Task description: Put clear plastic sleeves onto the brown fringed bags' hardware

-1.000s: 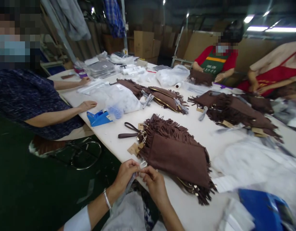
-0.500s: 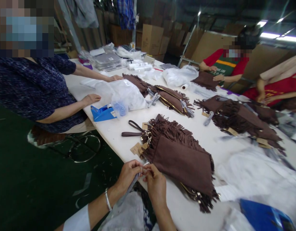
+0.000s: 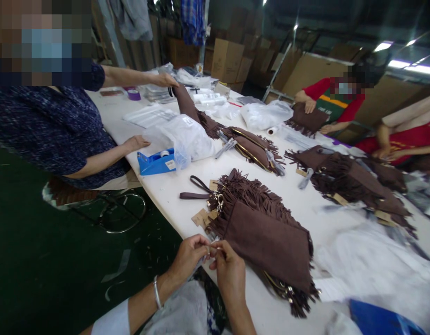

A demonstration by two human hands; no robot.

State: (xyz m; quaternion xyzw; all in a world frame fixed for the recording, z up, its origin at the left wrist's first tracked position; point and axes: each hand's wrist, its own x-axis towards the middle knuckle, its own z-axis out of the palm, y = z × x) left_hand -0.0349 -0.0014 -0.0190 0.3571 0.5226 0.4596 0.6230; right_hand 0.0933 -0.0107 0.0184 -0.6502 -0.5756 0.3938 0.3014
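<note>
My left hand (image 3: 189, 256) and my right hand (image 3: 229, 270) meet at the near edge of the white table (image 3: 173, 195), fingertips pinched together on a small clear plastic piece (image 3: 212, 245) that hangs down toward my lap. Just beyond my hands lies a stack of brown fringed suede bags (image 3: 264, 232) with a wrist strap (image 3: 196, 188) and cardboard tags (image 3: 201, 217) at its left end.
A person in dark blue at the left lifts a brown fringed bag (image 3: 187, 104) by its end, beside a blue tape dispenser (image 3: 155, 163) and plastic bags (image 3: 190, 139). More fringed bags (image 3: 344, 174) and white wrapping (image 3: 375, 265) cover the right. Two people sit across the table.
My hands have stayed pinched on the plastic piece. The person at the left raised an arm and pulled a brown bag upward. The view shifted slightly left.
</note>
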